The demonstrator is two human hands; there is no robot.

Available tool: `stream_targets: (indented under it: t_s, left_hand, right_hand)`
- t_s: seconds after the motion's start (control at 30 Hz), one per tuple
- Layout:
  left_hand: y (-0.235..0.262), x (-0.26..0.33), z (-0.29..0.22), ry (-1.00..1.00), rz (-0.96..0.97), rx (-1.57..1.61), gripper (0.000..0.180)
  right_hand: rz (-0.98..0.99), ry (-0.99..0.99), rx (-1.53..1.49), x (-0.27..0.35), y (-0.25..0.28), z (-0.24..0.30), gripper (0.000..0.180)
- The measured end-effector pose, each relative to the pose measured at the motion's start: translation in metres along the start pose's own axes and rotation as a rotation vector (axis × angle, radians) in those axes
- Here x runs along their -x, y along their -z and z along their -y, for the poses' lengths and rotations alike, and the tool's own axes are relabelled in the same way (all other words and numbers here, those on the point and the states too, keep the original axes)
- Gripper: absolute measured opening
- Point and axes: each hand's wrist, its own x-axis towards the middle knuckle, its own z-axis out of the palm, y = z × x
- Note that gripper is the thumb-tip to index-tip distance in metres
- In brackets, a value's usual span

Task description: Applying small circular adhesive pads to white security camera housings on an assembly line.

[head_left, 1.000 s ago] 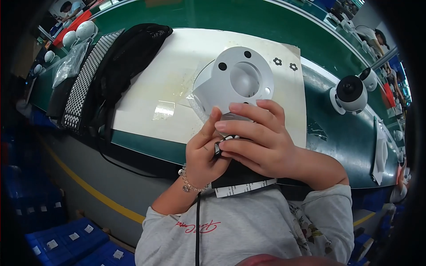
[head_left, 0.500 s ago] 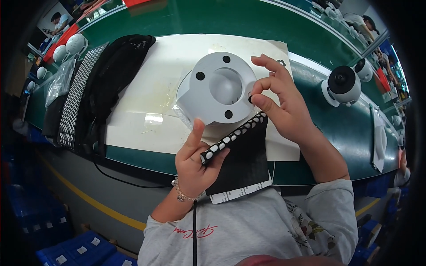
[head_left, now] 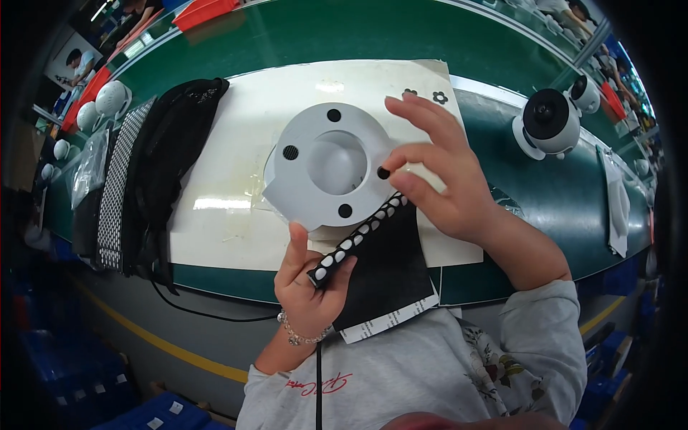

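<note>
A white rounded housing (head_left: pixel 287 190) with a large round opening lies on the pale board in front of me. Three black round pads, among them the top pad (head_left: pixel 334 115), sit on its rim. At the rim's right edge, thumb and index finger of my right hand (head_left: pixel 451 190) pinch another black round pad (head_left: pixel 383 173); whether it is stuck down I cannot tell. The other right fingers are raised. My left hand (head_left: pixel 312 287) grips a black sheet (head_left: pixel 387 258) of adhesive pads, its upper part bent over to show a row of white circles, just below the housing.
The pale board (head_left: pixel 222 165) covers part of the green bench. Black mesh fabric (head_left: pixel 179 136) and a perforated strip (head_left: pixel 125 179) lie at the left, beside clear plastic bags. A white-and-black camera-like device (head_left: pixel 548 122) stands at right. Blue bins (head_left: pixel 165 412) stand on the floor.
The view has shifted, so the housing sits lower and further left. Relative to the housing, my right fingertips and the pad have moved slightly toward the rim's right edge. My left hand keeps the sheet.
</note>
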Motion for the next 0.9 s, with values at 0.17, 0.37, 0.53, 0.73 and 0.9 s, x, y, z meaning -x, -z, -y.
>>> stream_targets:
  t_s: [0.17, 0.37, 0.53, 0.73, 0.9]
  left_hand:
    - [-0.004, 0.001, -0.001, -0.056, -0.001, -0.001, 0.014]
    - [-0.001, 0.007, -0.005, 0.121, -0.019, -0.046, 0.027]
    - [-0.005, 0.009, -0.014, 0.075, -0.048, -0.011, 0.035]
    - [0.008, 0.021, -0.007, 0.210, 0.072, -0.040, 0.074]
    - [0.009, 0.020, -0.006, 0.104, 0.040, -0.061, 0.046]
  right_hand:
    - [-0.039, 0.249, 0.344, 0.020, 0.002, -0.013, 0.019]
    - [0.340, -0.794, -1.016, -0.004, -0.017, -0.017, 0.033]
    - [0.159, -0.577, -1.008, -0.016, -0.008, -0.012, 0.024]
    - [-0.527, -0.806, -0.890, -0.034, 0.043, -0.099, 0.012]
    - [-0.758, -0.215, 0.587, -0.021, 0.005, -0.227, 0.011]
